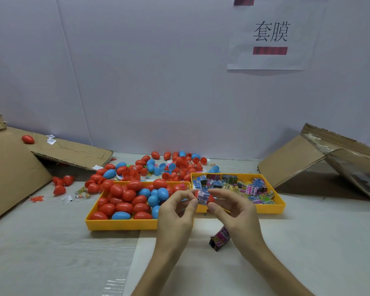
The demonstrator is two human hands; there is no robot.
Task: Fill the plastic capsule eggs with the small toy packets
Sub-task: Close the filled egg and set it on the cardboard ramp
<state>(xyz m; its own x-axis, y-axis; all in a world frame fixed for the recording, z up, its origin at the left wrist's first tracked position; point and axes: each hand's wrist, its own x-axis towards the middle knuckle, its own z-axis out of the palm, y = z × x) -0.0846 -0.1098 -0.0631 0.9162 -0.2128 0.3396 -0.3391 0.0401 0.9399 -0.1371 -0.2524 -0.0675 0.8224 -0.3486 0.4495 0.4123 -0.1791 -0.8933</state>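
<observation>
above the gap between the yellow trays (120, 224), right hand (235, 212) pinches a red capsule egg half (211, 199). left hand (175, 210) pinches a toy packet (203, 197) at its opening. spare packet (220, 238) lies on table (51, 253) beneath.

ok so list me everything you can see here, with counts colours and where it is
left tray: one, yellow, table centre
right tray: one, yellow, beside it on the right
tray eggs: many, red and blue, in left tray
tray packets: many, multicoloured, in right tray
loose eggs: many, red and blue, behind and left of the trays
lone egg: one, red, on left cardboard
left cardboard: one, brown, far left
right cardboard: one, brown, far right
sign: one, white, on wall
loose packet: one, pink-purple, on table by right wrist
held packet: one, blue-white, between both hands
held egg: one, red, behind held packet
left hand: pinches held packet
right hand: grips held egg
</observation>
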